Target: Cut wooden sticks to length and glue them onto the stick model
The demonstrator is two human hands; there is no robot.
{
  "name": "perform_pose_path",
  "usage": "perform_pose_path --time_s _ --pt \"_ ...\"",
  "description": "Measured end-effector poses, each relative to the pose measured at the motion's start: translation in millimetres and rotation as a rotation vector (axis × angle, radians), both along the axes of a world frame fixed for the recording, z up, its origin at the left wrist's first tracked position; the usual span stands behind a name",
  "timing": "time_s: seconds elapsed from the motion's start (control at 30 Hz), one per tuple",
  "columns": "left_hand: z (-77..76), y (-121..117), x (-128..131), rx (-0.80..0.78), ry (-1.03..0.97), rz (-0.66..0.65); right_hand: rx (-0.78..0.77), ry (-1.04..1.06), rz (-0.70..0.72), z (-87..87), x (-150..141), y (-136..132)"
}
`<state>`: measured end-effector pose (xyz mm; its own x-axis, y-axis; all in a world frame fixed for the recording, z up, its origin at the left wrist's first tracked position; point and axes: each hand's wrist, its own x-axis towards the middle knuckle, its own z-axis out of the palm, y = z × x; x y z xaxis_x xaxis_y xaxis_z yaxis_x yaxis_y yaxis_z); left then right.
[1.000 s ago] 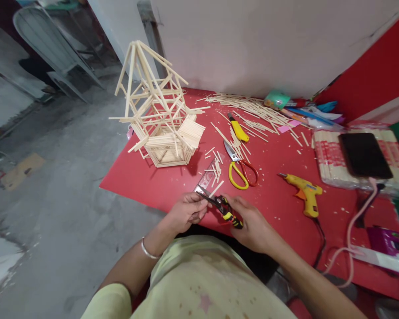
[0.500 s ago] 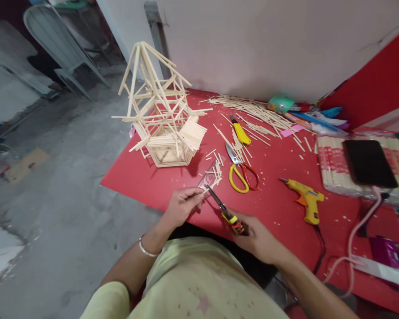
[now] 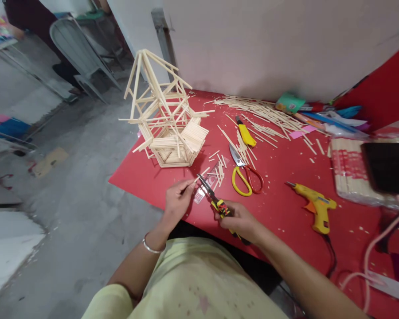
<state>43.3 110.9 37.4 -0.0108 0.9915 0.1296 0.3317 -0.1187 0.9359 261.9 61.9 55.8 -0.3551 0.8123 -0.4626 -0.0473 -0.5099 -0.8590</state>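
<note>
My left hand (image 3: 177,201) is closed in a pinch on a thin wooden stick (image 3: 204,172) that points up and to the right. My right hand (image 3: 242,220) grips hand cutters (image 3: 223,208) with dark blades and yellow-and-black handles. The blades meet the stick just beyond my left fingertips; whether they are closed on it I cannot tell. A clear ruler (image 3: 199,197) lies under the cutters, with several short cut stick pieces (image 3: 220,172) on and around it. Behind my hands stands a house-like frame of sticks (image 3: 171,146) with a peaked top.
Scissors (image 3: 241,170) and a yellow utility knife (image 3: 246,135) lie right of the cut pieces. A yellow glue gun (image 3: 314,204) with its cord is farther right, near packed chopsticks (image 3: 347,173) under a phone (image 3: 387,167). Loose sticks (image 3: 259,110) spread along the wall.
The cutters moved off the first stick position, and both hands shifted slightly left and away from my body. The stick between my left fingers now points out past the blades. The view turned left.
</note>
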Motion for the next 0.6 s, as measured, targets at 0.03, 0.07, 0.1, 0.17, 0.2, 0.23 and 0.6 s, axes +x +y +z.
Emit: perform_pose_path --time_s 0.03,0.07,0.1,0.17,0.2,0.23,0.6 --pt "1.3 0 -5 0.087 0.183 0.013 0.018 -0.033 -0.042 0.0 4 2" --pt "1.9 -1 -9 0.154 0.345 0.025 0.022 -0.062 -0.094 0.3 11 4" --pt "1.6 -2 -13 0.194 0.458 0.036 0.004 -0.08 -0.143 0.7 19 6" --pt "-2.9 -5 -17 0.217 0.541 0.032 -0.118 -0.048 -0.191 1.4 37 12" --pt "-7.1 -6 -17 0.215 0.54 0.017 -0.211 0.013 -0.189 1.3 45 15" --pt "-12.3 -9 -16 0.215 0.535 0.001 -0.305 0.085 -0.181 0.6 52 18" --pt "-38.8 -21 -2 0.332 0.641 0.062 -0.438 0.35 0.213 -23.0 46 -3"
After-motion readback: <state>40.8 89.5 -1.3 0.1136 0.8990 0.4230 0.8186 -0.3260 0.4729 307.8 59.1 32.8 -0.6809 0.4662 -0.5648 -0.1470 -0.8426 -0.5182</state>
